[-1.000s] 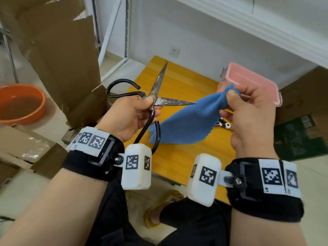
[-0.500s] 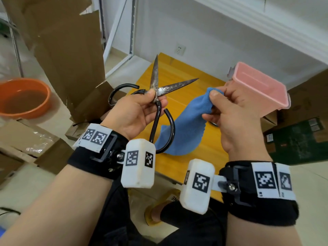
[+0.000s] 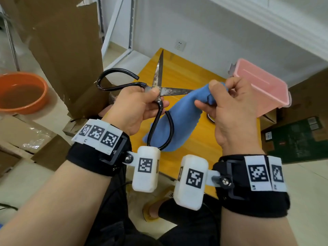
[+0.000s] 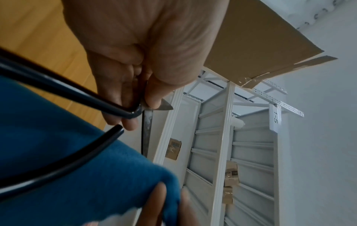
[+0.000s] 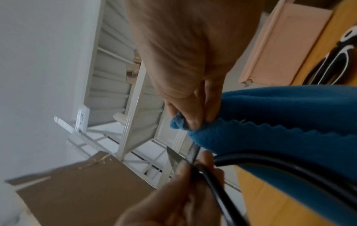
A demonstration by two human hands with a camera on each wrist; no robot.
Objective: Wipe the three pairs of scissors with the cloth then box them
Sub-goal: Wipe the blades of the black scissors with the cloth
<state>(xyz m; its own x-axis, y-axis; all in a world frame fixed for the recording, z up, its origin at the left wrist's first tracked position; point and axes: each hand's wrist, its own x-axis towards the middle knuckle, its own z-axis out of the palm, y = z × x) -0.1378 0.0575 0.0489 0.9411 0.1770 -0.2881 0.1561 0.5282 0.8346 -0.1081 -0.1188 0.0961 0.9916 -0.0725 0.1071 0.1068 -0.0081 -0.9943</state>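
Observation:
My left hand (image 3: 142, 103) pinches a large pair of black-handled scissors (image 3: 158, 77) at the pivot, held above the yellow table (image 3: 186, 68) with the rusty blades spread wide. One blade points up and the other points right. My right hand (image 3: 221, 100) pinches a blue cloth (image 3: 182, 118) bunched over the tip of the right-pointing blade. The left wrist view has the thumb and fingers on the scissors' pivot (image 4: 142, 107), with the cloth (image 4: 77, 168) below. In the right wrist view the fingers pinch the cloth (image 5: 270, 125). A pink lidded box (image 3: 260, 86) stands behind my right hand.
Another pair of scissors (image 5: 336, 64) with black and white handles lies on the table near the box, mostly hidden by my right hand in the head view. An orange basin (image 3: 21, 93), cardboard sheets (image 3: 58, 41) and boxes stand on the floor to the left.
The scissors' blades have opened wider. My right hand has moved the cloth left onto the right-pointing blade's tip.

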